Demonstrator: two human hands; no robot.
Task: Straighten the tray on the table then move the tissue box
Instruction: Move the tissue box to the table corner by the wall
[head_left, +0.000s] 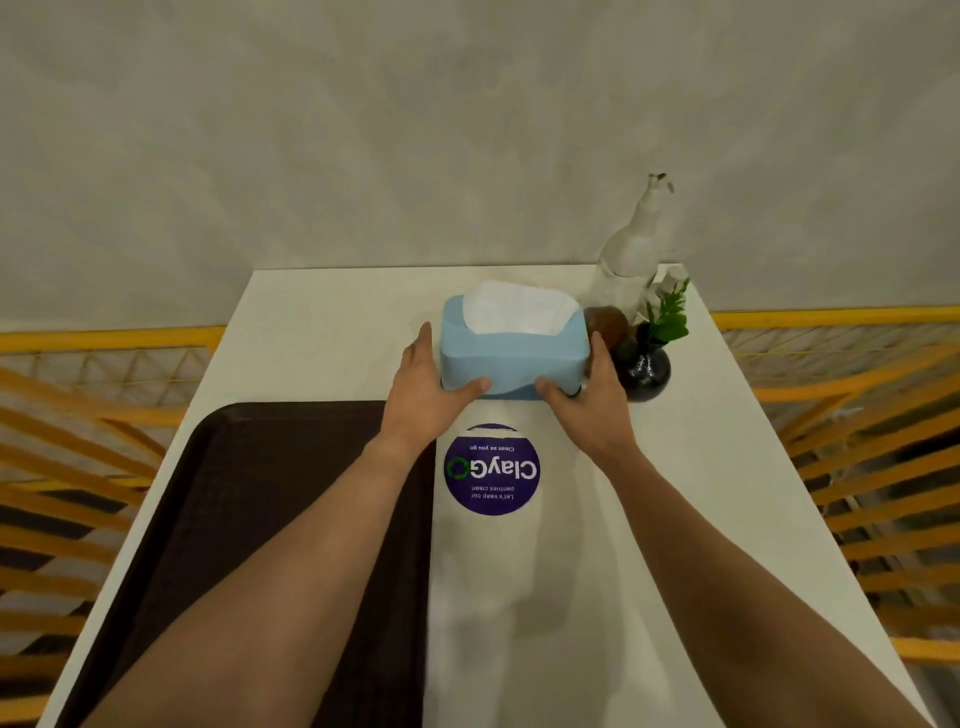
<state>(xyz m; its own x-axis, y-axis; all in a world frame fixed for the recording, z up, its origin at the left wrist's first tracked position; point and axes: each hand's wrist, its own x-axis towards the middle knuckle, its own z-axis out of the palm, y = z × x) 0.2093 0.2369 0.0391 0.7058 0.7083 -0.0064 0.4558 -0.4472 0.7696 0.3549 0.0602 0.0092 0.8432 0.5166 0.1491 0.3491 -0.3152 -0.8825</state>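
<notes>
Hands (left (423, 397), right (592, 400)) flanking tissue box (511, 353)

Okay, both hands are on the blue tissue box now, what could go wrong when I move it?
1. The right hand sits close against the dark round vase with the green sprig; a sideways move right could tip it.
2. The clear bottle stands tall just behind the vase and could be knocked too.
3. The left hand and right hand only press the tissue box at its sides, so it might slip, and the loose tissue on top could catch.
</notes>
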